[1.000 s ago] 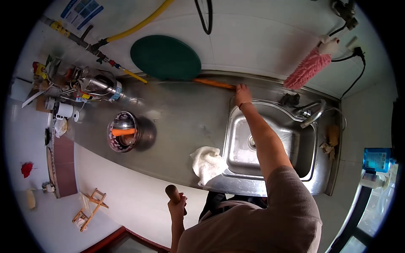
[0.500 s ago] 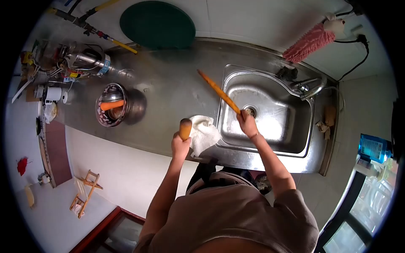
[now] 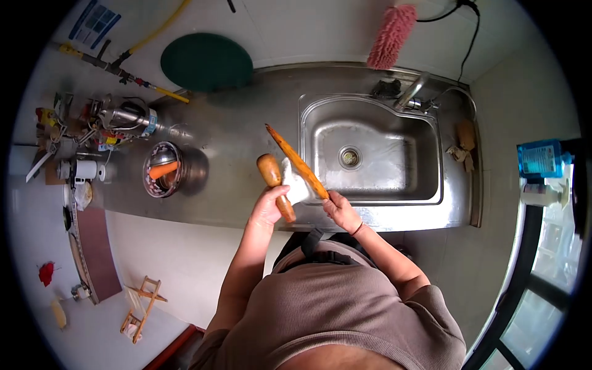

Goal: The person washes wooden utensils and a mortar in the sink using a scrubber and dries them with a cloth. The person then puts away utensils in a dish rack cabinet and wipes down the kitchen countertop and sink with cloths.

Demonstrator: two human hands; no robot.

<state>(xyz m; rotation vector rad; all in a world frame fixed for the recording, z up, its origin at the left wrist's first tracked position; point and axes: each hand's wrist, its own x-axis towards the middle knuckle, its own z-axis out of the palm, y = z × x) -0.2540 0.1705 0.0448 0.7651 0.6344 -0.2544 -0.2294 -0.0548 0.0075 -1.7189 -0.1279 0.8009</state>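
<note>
In my left hand [image 3: 267,205] is a short wooden pestle [image 3: 269,169] with a thick rounded head, its narrower end showing below my fingers. My right hand [image 3: 343,213] grips the lower end of a long, tapered wooden rolling pin [image 3: 296,161], whose pointed tip slants up and left over the counter. Between the two tools a white cloth [image 3: 298,189] shows on the counter's front part, partly covered by them. Both hands are near the front edge, left of the sink [image 3: 394,200].
On the steel counter [image 3: 234,123], a patterned bowl holding an orange-handled item [image 3: 163,170] stands at left beside a steel pot [image 3: 195,171]. A green round board [image 3: 206,61] leans on the wall. The faucet [image 3: 412,92] rises behind the sink, below a pink duster [image 3: 393,37].
My right hand has come back from over the sink toward the front edge, bringing the rolling pin nearer the pestle. The pestle has tilted so its handle end shows. The view has shifted.
</note>
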